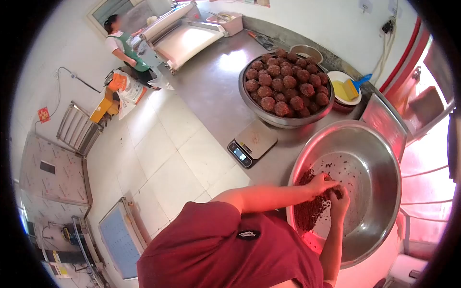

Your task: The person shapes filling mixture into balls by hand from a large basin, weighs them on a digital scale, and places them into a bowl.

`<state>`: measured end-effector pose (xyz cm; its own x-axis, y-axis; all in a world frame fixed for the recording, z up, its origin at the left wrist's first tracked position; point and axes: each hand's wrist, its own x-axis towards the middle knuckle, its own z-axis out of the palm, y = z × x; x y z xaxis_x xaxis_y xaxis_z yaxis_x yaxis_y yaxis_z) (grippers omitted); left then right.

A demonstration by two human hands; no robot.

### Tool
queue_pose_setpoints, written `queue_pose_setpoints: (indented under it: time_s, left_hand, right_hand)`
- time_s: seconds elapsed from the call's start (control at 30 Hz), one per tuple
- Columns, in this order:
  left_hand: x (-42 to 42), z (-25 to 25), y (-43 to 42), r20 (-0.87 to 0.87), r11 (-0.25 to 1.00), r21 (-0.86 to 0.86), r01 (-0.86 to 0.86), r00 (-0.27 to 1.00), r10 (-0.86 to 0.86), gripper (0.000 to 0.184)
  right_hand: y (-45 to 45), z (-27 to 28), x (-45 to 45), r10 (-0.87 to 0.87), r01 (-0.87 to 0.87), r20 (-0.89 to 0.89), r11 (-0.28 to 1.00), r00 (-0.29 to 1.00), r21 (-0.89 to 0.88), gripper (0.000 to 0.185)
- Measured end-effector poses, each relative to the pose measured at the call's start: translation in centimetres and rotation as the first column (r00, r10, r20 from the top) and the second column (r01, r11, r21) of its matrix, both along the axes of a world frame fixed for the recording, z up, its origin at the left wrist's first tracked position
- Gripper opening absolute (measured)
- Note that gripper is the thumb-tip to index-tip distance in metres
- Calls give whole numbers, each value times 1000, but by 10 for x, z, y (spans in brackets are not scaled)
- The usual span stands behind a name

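Note:
Both of my hands are inside a large steel basin [372,144], close together over dark reddish-brown crumbly mixture [307,211]. My left hand [322,185] and my right hand [339,204] are curled round a dark lump of the mixture [337,192], which shows between the fingers. Crumbs are scattered over the basin floor. Beyond the basin, a steel bowl [259,113] is heaped with round dark balls [289,81]. A digital scale [245,150] with a lit display lies on the steel counter, left of the basin.
A white bowl of yellow liquid [340,91] holds a blue-handled brush [355,86]. Behind the balls are a small metal bowl [307,50] and a dark-handled tool [261,40]. A person in a green apron [129,50] stands by a roller machine [185,43] at the upper left.

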<state>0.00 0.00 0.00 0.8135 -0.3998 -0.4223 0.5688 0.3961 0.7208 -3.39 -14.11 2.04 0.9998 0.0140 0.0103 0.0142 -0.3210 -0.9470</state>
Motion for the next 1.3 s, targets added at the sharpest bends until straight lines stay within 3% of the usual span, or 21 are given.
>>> queue_pose_setpoints:
  time_s: [0.07, 0.17, 0.2, 0.27, 0.3, 0.33, 0.4, 0.43, 0.47, 0.57, 0.6, 0.7, 0.8, 0.9, 1.0, 1.1, 1.2, 1.3]
  left_hand:
    - [-5, 10, -2, -42, 998, 0, -57, 998, 57, 41]
    - [-14, 18, 7, -198, 984, -59, -171, 968, 156, 37]
    - [-10, 29, 7, -239, 972, -41, -232, 947, 216, 32]
    - [-6, 23, 16, -269, 969, -133, -206, 949, 165, 31]
    - [-4, 17, 17, -284, 964, -184, -190, 949, 133, 30]
    - [-3, 10, 16, -263, 959, -253, -126, 963, 57, 31]
    - [-1, 2, 13, -201, 926, -377, 4, 976, -86, 33]
    - [0, -2, 11, -228, 931, -365, -13, 971, -76, 34]
    - [-2, 1, 11, -254, 935, -352, -28, 965, -67, 36]
    - [-2, 14, 7, -300, 964, -261, -53, 953, -29, 41]
    - [-4, 19, 6, -313, 974, -219, -58, 950, -14, 43]
    - [-7, 55, 3, -268, 940, -323, -113, 963, 23, 46]
    - [2, 36, -14, -116, 968, -118, -224, 971, 210, 46]
    - [-8, 35, -15, 5, 978, -71, -194, 981, 195, 47]
    - [-8, 30, -15, -39, 985, -45, -166, 986, 164, 47]
    - [4, 16, -30, -96, 978, -55, -200, 976, 195, 53]
    - [4, 94, -4, -223, 997, -73, -36, 975, 19, 52]
    - [10, 55, -5, -195, 965, -257, -53, 981, 2, 46]
  right_hand:
    - [-8, -5, 2, 13, -4, -83, 994, 996, 110, 14]
    - [-2, 16, -6, 15, 164, -310, 824, 951, 543, 16]
    - [-6, 24, -3, -50, 220, -318, 821, 947, 527, 14]
    - [-30, -14, 4, -2, 24, -204, 994, 979, 106, 13]
    - [-29, -7, 5, 37, -58, -158, 989, 987, -133, 12]
    - [-22, -4, -1, 46, -67, -87, 965, 995, -254, 14]
    - [-22, -14, 4, 14, -37, -171, 990, 985, -134, 16]
    - [-23, -18, 6, -2, -14, -211, 997, 977, -74, 17]
    - [-24, -7, 10, -34, -2, -269, 991, 962, -132, 17]
    - [-9, 24, 12, -29, 31, 36, 998, 999, -45, 21]
    - [-3, 26, 12, -16, 24, 85, 995, 996, -95, 23]
    - [17, 20, 14, 29, 27, 228, 971, 973, -238, 28]
    - [32, 26, 14, 82, 49, 350, 935, 933, -352, 34]
    - [48, 28, 7, 42, 132, 528, 949, 848, -287, 35]
    - [46, 5, 2, -26, 305, 576, 868, 817, -393, 29]
    - [29, 15, 19, 41, 85, 414, 956, 909, -281, 33]
    - [32, 43, 22, 31, 360, 657, 817, 753, -451, 34]
    - [37, 36, 7, 3, 75, 359, 976, 933, -202, 33]
